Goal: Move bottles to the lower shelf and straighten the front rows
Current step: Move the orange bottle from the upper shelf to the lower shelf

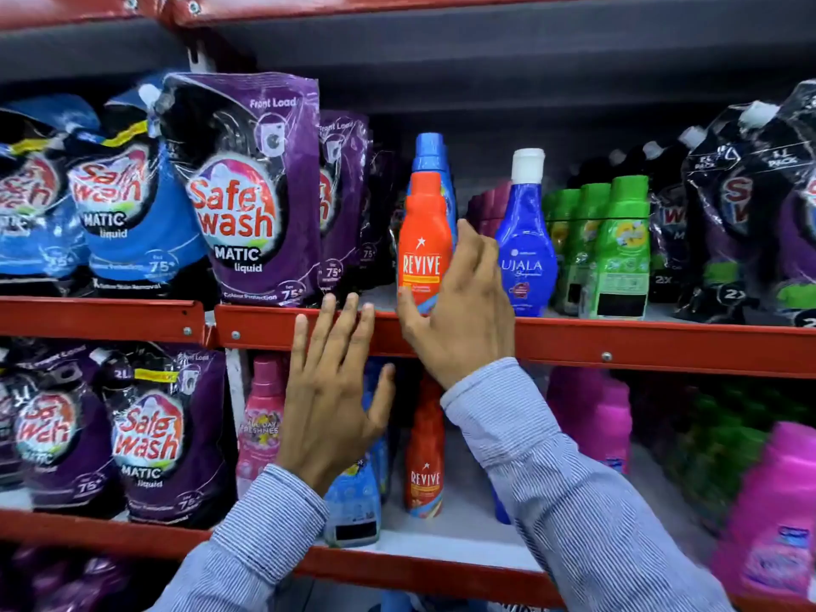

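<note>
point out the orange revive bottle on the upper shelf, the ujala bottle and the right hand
orange Revive bottle [425, 231], head view, on its orange body.
Ujala bottle [526, 254], head view, on its blue body.
right hand [459, 320], head view, on its back.

Orange Revive bottle [425, 240] w/ blue cap, red shelf edge [618, 342], striped sleeve [574, 501].

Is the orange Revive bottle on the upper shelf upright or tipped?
Upright: the orange Revive bottle stands vertical, cap up, at the shelf edge, with the right hand around its lower part.
</note>
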The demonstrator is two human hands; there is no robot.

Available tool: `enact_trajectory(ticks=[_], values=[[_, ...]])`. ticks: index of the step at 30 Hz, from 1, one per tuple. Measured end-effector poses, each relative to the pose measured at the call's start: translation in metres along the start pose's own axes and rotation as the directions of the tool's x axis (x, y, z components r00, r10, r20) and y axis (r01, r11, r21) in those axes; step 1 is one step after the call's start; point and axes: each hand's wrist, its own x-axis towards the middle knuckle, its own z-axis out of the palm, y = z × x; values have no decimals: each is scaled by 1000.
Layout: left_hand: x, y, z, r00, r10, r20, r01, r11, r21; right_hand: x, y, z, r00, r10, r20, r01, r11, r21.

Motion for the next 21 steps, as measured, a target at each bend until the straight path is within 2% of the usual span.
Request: enact_trajectory(ticks=[6, 11, 17, 21], values=[[0, -15, 2, 997, 62, -37, -64, 996, -58, 15, -16, 23, 989, 147, -27, -149, 971, -187], [0, -15, 4, 997, 57, -52, -61, 994, -85, 17, -14, 33, 982, 184, -48, -190, 957, -217], [0, -13, 5, 997, 37, -69, -46, 991, -129, 17, -9, 32, 986, 135, -101, -148, 980, -133], [1, -11, 4, 997, 23, -79, -35, 987, -159, 14, -14, 16, 968, 127, -219, -116, 991, 63]])
